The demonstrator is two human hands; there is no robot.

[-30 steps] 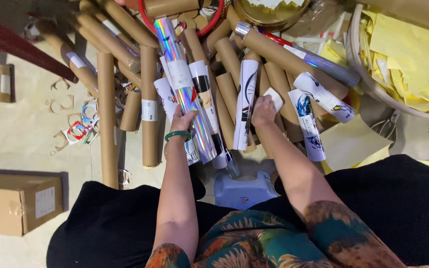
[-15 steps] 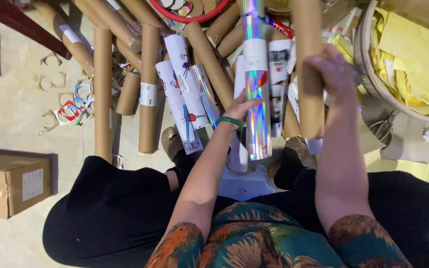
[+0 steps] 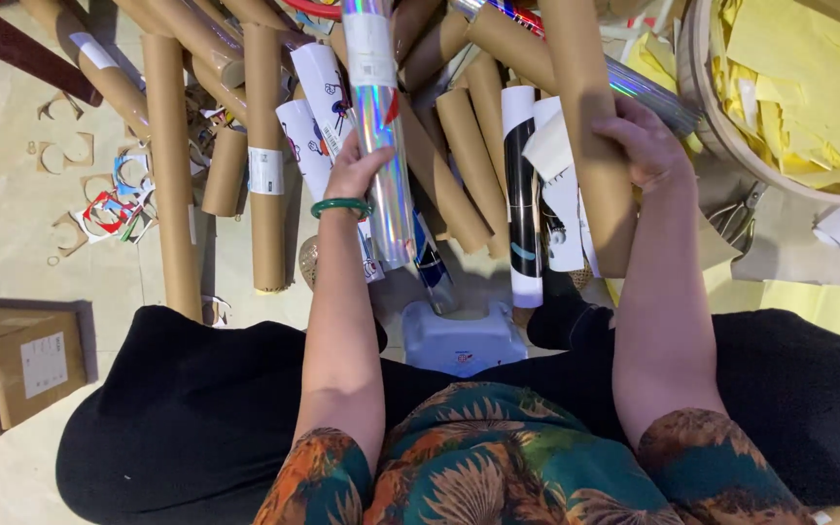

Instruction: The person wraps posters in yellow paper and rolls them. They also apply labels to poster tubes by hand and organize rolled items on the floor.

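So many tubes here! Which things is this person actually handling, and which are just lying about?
In hand:
- shiny holographic roll, gripped by the left hand
- brown cardboard tube, gripped by the right hand

Lying about:
- loose cardboard tubes on the floor
- printed white rolls
- cardboard box
- basket of yellow paper
- paper cut-outs

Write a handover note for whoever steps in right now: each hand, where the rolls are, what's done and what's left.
Left hand: gripping the shiny holographic foil roll, lifted upright.
Right hand: closed around a plain brown cardboard tube, also raised.
Both are held above the heap of brown tubes and printed white rolls on the floor.
Done: these two picked out.
Left: neither is set down; the heap remains unsorted.
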